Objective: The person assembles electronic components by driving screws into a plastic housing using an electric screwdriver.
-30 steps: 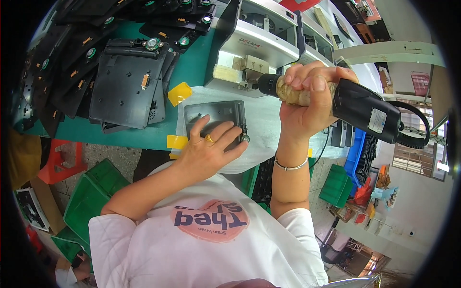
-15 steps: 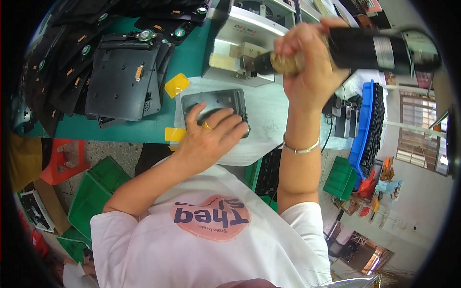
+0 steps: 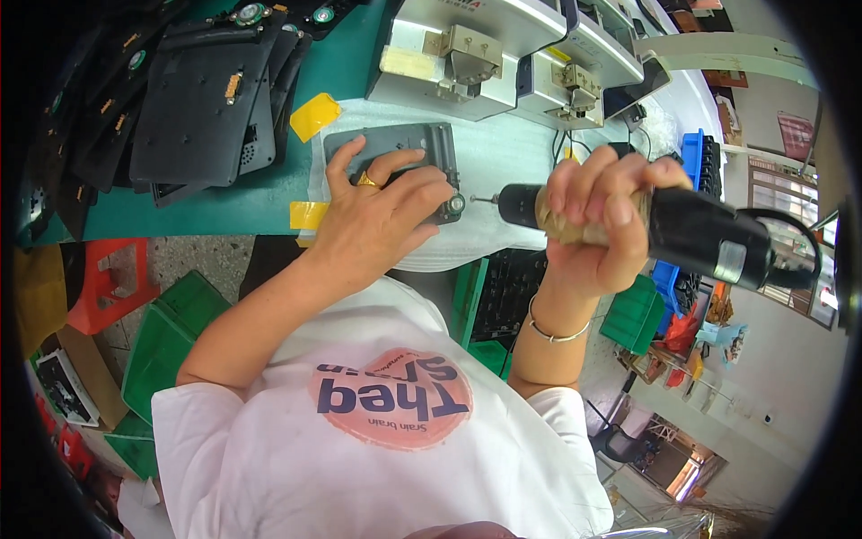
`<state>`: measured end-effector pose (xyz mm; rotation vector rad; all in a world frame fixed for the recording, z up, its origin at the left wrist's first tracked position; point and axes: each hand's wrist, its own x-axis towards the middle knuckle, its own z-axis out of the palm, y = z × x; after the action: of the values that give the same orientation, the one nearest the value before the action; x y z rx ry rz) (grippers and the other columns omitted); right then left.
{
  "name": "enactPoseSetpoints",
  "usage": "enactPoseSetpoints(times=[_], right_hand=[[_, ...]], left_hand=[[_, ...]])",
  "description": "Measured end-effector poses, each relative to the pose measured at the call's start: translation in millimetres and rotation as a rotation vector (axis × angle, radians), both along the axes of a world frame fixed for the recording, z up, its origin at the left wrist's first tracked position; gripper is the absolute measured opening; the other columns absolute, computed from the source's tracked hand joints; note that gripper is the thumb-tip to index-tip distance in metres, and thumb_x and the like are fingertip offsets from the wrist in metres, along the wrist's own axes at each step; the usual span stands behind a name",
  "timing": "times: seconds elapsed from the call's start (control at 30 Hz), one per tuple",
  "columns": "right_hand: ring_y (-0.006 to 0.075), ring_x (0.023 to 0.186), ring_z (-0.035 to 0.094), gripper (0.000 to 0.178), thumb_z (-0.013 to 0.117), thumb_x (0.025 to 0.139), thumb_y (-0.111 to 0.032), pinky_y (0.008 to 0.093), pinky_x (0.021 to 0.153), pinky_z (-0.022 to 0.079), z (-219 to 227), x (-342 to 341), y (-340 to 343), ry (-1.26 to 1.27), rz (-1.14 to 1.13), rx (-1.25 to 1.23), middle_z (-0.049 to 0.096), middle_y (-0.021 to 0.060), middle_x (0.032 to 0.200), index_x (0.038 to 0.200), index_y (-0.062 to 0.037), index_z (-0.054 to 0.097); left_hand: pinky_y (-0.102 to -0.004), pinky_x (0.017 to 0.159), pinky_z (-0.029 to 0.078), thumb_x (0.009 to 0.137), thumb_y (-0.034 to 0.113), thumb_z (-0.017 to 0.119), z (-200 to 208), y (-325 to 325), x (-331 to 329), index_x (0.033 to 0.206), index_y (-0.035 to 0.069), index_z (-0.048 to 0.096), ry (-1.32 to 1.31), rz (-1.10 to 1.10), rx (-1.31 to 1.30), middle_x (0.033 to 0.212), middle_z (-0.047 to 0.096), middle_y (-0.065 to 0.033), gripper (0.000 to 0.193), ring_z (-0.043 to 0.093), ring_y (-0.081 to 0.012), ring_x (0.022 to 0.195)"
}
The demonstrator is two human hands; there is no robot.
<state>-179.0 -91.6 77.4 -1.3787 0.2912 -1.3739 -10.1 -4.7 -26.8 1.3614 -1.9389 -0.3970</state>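
Note:
My left hand (image 3: 382,202) lies palm down over a black plastic housing (image 3: 386,136), its bent fingers holding it against the pale sheet. A small round green-rimmed part (image 3: 455,205) shows at the housing's right corner, just past my index finger. In my right hand (image 3: 597,211) is a black electric screwdriver (image 3: 700,229), its front wrapped in tan tape. The tool lies nearly level, its bit (image 3: 486,198) pointing left at the round part, a small gap between them. Whether a screw sits on the bit's tip is too small to tell.
Several black housings (image 3: 193,117) are piled on the green mat at left. Two grey screw feeders (image 3: 467,63) stand beyond my hands. Yellow tape pieces (image 3: 314,116) stick beside the pale sheet (image 3: 503,157). A blue crate (image 3: 690,153) is at right, a green bin (image 3: 171,346) low at left.
My right hand has brought the screwdriver away from the screw feeder, nearer to me and down beside the housing. My left hand stays on the housing; the whole view has shifted somewhat.

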Motion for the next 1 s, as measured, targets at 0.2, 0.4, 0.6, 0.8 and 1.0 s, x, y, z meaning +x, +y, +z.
enactPoseSetpoints(times=[0.2,0.4,0.6,0.8,1.0], right_hand=[[0.0169,0.058,0.049,0.041,0.068,0.085,-0.004,0.0341,0.051,0.049,-15.5,-8.6,18.7,0.034,-0.089,0.041,0.053,0.0056,0.069,0.116,-0.0087,0.041],[0.0170,0.057,0.050,0.042,0.070,0.084,-0.005,0.0339,0.051,0.049,-21.4,-8.3,21.6,0.017,-0.107,0.058,0.054,0.0057,0.069,0.116,-0.0087,0.042],[0.0166,0.055,0.049,0.042,0.070,0.084,-0.004,0.0332,0.050,0.049,-23.0,-6.5,21.3,0.031,-0.112,0.053,0.052,0.0051,0.067,0.114,-0.0086,0.042],[0.0162,0.054,0.048,0.044,0.071,0.084,-0.005,0.0321,0.049,0.048,-22.5,-0.4,23.2,0.048,-0.129,0.040,0.052,0.0050,0.067,0.115,-0.0081,0.041],[0.0156,0.052,0.049,0.044,0.072,0.085,-0.006,0.0300,0.048,0.048,-27.8,9.1,27.7,0.180,-0.137,-0.049,0.051,0.0050,0.067,0.113,-0.0080,0.038]], left_hand=[[-0.0533,0.108,0.013,0.075,0.022,0.076,3.2,0.8,-4.1,0.118,0.027,0.064,-0.082,0.019,-0.008,0.118,0.059,0.0038,0.044,0.048,-0.0216,0.124],[-0.0534,0.108,0.012,0.076,0.023,0.075,2.0,0.7,-4.5,0.113,0.028,0.068,-0.099,0.009,0.002,0.119,0.058,0.0041,0.038,0.047,-0.0216,0.124],[-0.0533,0.108,0.013,0.076,0.023,0.074,2.1,0.7,-4.6,0.113,0.028,0.068,-0.095,0.014,0.005,0.120,0.058,0.0046,0.038,0.046,-0.0209,0.125],[-0.0535,0.109,0.013,0.076,0.023,0.075,1.7,1.5,-5.2,0.112,0.028,0.069,-0.085,0.018,-0.003,0.119,0.058,0.0058,0.037,0.046,-0.0205,0.125],[-0.0542,0.109,0.013,0.076,0.024,0.075,-1.5,2.5,-5.3,0.113,0.028,0.067,-0.102,0.023,-0.011,0.119,0.057,0.0067,0.038,0.046,-0.0196,0.125]])
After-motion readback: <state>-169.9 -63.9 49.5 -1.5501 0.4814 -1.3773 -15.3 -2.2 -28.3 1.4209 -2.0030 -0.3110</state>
